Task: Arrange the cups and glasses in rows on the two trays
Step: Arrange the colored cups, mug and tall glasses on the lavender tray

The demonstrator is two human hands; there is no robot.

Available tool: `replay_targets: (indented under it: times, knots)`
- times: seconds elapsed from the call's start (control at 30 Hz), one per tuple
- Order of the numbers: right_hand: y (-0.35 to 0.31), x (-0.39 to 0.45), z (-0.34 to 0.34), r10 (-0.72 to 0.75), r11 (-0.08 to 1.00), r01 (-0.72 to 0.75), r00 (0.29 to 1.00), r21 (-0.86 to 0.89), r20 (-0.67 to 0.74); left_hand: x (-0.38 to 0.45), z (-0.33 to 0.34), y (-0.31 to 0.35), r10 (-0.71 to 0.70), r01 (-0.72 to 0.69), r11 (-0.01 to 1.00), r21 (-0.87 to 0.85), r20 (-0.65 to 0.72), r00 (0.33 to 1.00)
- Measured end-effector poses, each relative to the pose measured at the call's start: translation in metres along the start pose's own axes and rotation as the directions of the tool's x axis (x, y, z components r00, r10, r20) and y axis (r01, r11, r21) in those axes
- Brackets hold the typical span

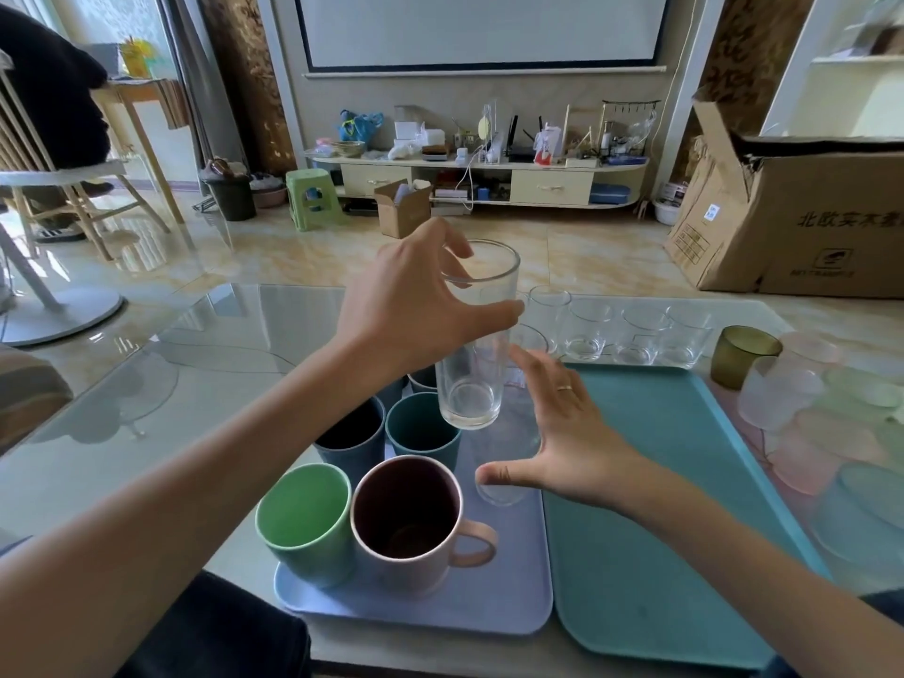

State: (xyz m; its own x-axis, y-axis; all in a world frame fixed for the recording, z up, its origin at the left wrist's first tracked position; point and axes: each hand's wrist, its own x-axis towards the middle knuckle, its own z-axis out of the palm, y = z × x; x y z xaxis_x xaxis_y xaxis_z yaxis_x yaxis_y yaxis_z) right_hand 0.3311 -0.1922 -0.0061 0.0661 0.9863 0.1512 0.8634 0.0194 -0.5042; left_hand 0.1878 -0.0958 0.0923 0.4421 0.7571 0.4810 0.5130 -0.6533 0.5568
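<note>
Aloft, a tall clear glass [477, 335] in the left hand [416, 305].
Fingers clamp its rim above the lilac tray [489, 604]; right hand [562, 433] spread apart, empty.

frosted cups [831, 423] run off right edge, blurred; left arm hides rear grey cup [421, 379] on lavender tray [489, 609].

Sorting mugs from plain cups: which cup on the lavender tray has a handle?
The pink mug, nearest the camera beside the green cup; the others there show no handle.
</note>
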Motion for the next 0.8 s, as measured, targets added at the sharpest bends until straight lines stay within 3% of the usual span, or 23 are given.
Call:
replay_targets:
  times: [0.13, 0.27, 0.4, 0.5, 0.63, 0.7, 0.8]
  knots:
    - [-0.018, -0.003, -0.012, 0.006, 0.945, 0.038, 0.991, 0.325, -0.132, -0.004, 0.001, 0.007, 0.033, -0.030, 0.998, -0.053, 0.055, 0.998]
    - [-0.026, -0.003, -0.022, 0.002, 0.853, 0.049, 0.995, 0.519, -0.098, -0.012, 0.008, 0.017, 0.073, -0.053, 0.989, -0.138, 0.146, 0.987]
    - [-0.020, -0.008, -0.026, 0.030, 0.858, 0.074, 0.981, 0.509, -0.193, -0.017, 0.011, 0.021, 0.162, -0.099, 0.970, -0.221, 0.291, 0.943]
    - [-0.014, -0.018, -0.031, 0.064, 0.864, 0.061, 0.971, 0.501, -0.229, -0.013, 0.002, 0.015, 0.171, 0.002, 0.950, -0.312, 0.523, 0.835]
    - [-0.010, -0.032, -0.036, 0.093, 0.876, 0.039, 0.964, 0.482, -0.248, -0.010, -0.011, -0.001, 0.092, 0.049, 0.981, -0.190, 0.664, 0.742]
    - [-0.009, -0.036, -0.038, 0.113, 0.873, 0.024, 0.962, 0.488, -0.249, -0.014, -0.012, -0.008, 0.103, -0.051, 0.994, -0.095, 0.690, 0.717]
    - [-0.010, -0.041, -0.041, 0.115, 0.869, 0.012, 0.967, 0.495, -0.225, -0.029, 0.002, -0.017, 0.143, -0.267, 0.963, 0.036, 0.772, 0.619]
